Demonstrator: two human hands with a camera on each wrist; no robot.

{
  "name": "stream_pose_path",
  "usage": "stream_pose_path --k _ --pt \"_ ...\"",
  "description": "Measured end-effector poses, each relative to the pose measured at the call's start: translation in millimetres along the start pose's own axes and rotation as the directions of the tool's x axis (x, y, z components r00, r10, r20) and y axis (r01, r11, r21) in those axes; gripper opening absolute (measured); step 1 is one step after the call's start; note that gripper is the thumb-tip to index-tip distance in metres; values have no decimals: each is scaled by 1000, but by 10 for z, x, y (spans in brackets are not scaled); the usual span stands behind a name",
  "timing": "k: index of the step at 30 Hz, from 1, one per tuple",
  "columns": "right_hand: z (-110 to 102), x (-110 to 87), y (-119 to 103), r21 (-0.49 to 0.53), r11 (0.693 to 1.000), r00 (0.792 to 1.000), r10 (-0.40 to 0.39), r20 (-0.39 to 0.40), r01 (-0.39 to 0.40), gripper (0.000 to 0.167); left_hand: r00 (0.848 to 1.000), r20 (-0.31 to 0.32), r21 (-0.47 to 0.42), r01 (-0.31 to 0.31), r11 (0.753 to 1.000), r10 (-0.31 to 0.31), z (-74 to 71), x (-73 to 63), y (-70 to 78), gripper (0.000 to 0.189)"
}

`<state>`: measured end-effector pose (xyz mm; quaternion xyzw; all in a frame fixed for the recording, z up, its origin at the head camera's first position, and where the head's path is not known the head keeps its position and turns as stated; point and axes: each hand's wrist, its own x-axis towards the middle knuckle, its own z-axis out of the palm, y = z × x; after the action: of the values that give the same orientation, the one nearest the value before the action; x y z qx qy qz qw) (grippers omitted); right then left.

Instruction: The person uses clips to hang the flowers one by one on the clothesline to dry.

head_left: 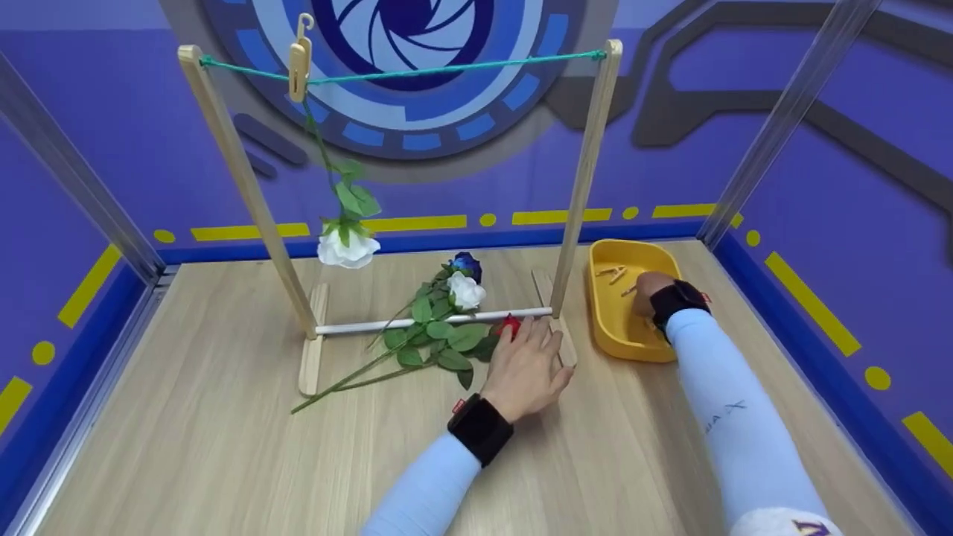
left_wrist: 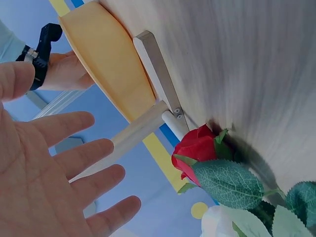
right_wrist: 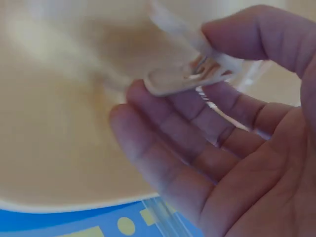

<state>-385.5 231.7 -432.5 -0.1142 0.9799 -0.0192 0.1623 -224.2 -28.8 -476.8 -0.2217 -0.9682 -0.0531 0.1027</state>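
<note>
Wooden table [head_left: 223, 447], left hand [head_left: 525, 368] spread, right hand [right_wrist: 247, 163] pinching clothespin [right_wrist: 168, 84]

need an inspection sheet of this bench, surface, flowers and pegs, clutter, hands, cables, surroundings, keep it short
Surface: wood-grain tabletop, with a wooden rack standing on it.
Job's things: one hanging white rose, head down from a peg on the green cord; blue rose, second white rose and red rose lying low at the rack's base; yellow tray holding at least one loose clip.
Clutter: nothing seen.
Left hand: fingers extended near the red rose, not gripping it.
Right hand: in the tray, holding a pale clip.
Cables: nothing seen.
Surroundings: patterned back wall, purple with yellow markings.
</note>
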Motion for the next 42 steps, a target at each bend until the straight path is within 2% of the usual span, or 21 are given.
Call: stream_pose_path --k 3,6,10,13,21,26,30,37,42 --pt "-99 -72 16 147 988 998 42 38 -48 15 1000 -3 -3 10 1000 -10 -8 -18 -13 60" --pt "-170 -146 18 284 958 999 35 38 -44 26 1000 -29 -18 10 1000 -10 -23 -57 -33 59" --pt "-223 -300 -53 449 892 998 -19 -52 40 39 998 -65 -39 3 999 -6 -52 -118 -66 57" --pt "-224 -450 -165 533 836 986 -55 -155 130 40 996 -92 -51 1 999 -5 -73 -170 -97 57" --pt "-64 -852 -572 629 729 941 -61 -332 270 31 988 -151 -128 15 992 -34 -143 -349 -239 54" --pt "81 -976 -826 668 639 898 -83 -432 381 23 981 -187 -177 16 984 -50 -189 -440 -343 53" --pt "220 -1027 -1005 682 583 871 -100 -481 443 18 969 -242 -203 2 979 -52 -199 -502 -415 53" --pt "473 -1040 -1281 692 561 867 -99 -489 455 17 940 -337 -257 -34 966 -56 -142 -614 -495 52" --pt "595 -1057 -1449 687 542 864 -171 -474 485 23 925 -373 -288 -49 956 -65 -73 -672 -527 51"
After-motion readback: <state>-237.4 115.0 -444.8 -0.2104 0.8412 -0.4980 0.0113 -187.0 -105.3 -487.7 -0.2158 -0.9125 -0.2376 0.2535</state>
